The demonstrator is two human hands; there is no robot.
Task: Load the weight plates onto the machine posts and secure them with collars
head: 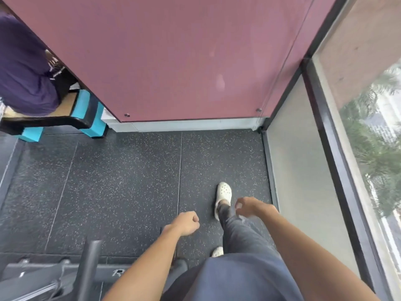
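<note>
Below, at lower centre of the frame, I see my left hand (pixel 188 223) curled into a loose fist, holding nothing; my right hand (pixel 249 205), just right of centre, hangs with fingers bent and slightly parted, likewise empty; both bare forearms reach in from the bottom edge. Beneath them lies speckled black rubber flooring (pixel 121 183), divided by thin seams; a white perforated clog (pixel 223 198) steps forward on it beside the right hand, and the toe of a second clog (pixel 217 251) shows lower down, above grey trousers (pixel 243 237). At the lower left corner stands part of the grey machine frame (pixel 54 276), with one bare dark post (pixel 89 268) rising from it; I can make out no weight plates or collars in view. A mauve wall panel (pixel 173 57) fills the upper centre; a window (pixel 373 131) runs down the right edge; at upper left, another person in a purple shirt (pixel 23 68) sits beside turquoise blocks (pixel 95 118).
</note>
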